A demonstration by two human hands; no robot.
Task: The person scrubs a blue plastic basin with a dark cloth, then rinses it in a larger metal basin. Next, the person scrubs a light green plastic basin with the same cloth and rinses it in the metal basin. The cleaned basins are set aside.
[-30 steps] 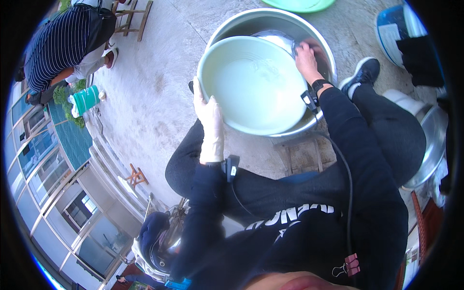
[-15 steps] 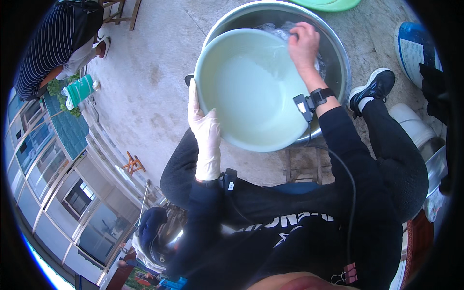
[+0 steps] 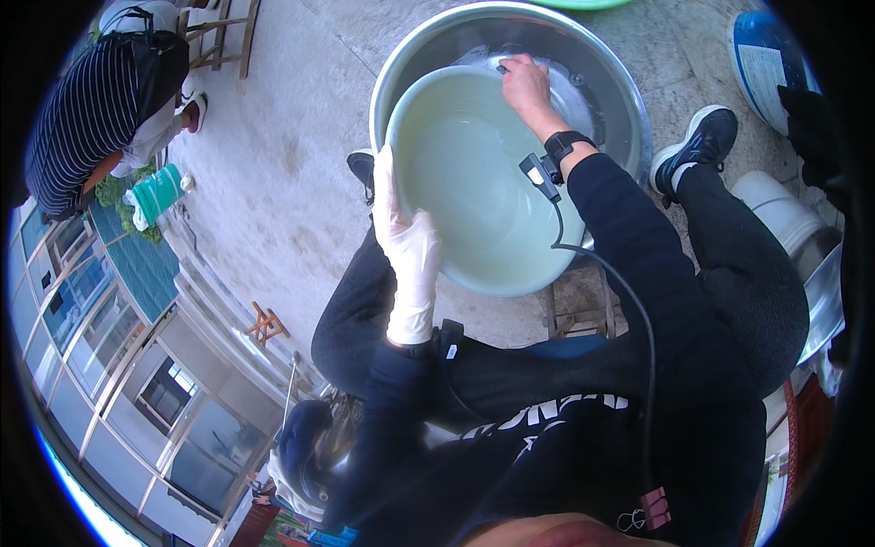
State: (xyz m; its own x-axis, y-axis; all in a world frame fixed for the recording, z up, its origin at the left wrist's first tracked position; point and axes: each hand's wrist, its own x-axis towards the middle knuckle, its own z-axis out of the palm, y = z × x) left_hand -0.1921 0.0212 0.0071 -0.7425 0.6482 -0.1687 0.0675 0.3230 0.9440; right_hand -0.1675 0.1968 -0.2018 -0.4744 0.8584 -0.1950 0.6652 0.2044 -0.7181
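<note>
A pale green plastic basin (image 3: 483,191) rests tilted on the edge of a large metal basin (image 3: 629,118), covering part of it. Along the green basin's left rim lies my left hand (image 3: 406,246) in a white glove, its fingers gripping the wall. My bare right hand (image 3: 529,87) reaches across the basin's upper right rim, over the inside of the metal one. Its fingers are bent together around something small and greyish, too hidden to name. Whitish suds or water (image 3: 570,100) show at the metal basin's bottom beside it.
A cable runs from the device (image 3: 540,178) at my right wrist down my sleeve. A blue tub (image 3: 766,68) and a white bucket (image 3: 775,205) stand to my right. At the far left, a person in a striped top (image 3: 91,128) bends near a green bucket (image 3: 157,196).
My right hand has moved left and slightly upward, lower over the rim with fingers closed. The green basin has shifted slightly right and down; more of the metal basin's inside shows.
</note>
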